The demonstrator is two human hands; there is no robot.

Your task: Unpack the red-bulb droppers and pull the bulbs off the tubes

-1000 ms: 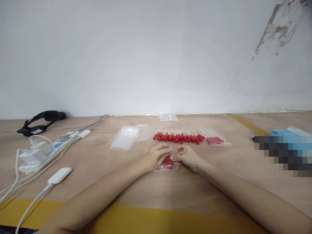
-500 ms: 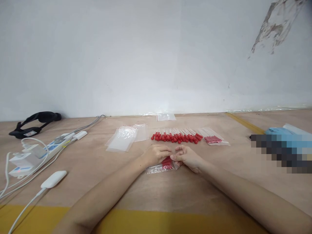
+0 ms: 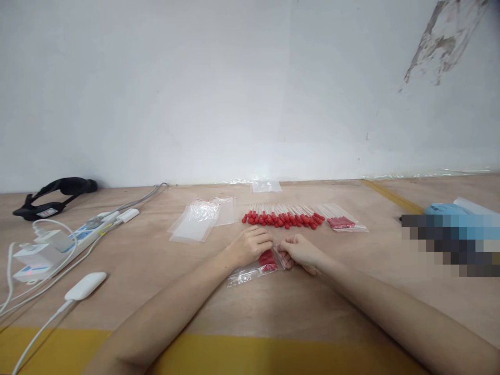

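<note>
My left hand (image 3: 250, 245) and my right hand (image 3: 299, 251) both pinch the top edge of a small clear bag (image 3: 255, 267) that lies on the wooden table and holds several red-tipped sticks. Just beyond my hands a row of loose red-tipped sticks (image 3: 283, 217) lies on the table. To its right is a filled clear bag of the same sticks (image 3: 344, 223). A pile of empty clear bags (image 3: 197, 223) lies to the left of the row.
A white power strip with plugs and cables (image 3: 58, 242) and a white adapter (image 3: 85, 285) lie at the left. A black strap (image 3: 54, 195) sits by the wall. A blue object (image 3: 453, 213) is at the right. A yellow stripe (image 3: 234, 354) marks the near edge.
The bag between my hands has swung so its lower end points left and toward me. My fingers have shifted to its top edge. The view has drifted slightly.
</note>
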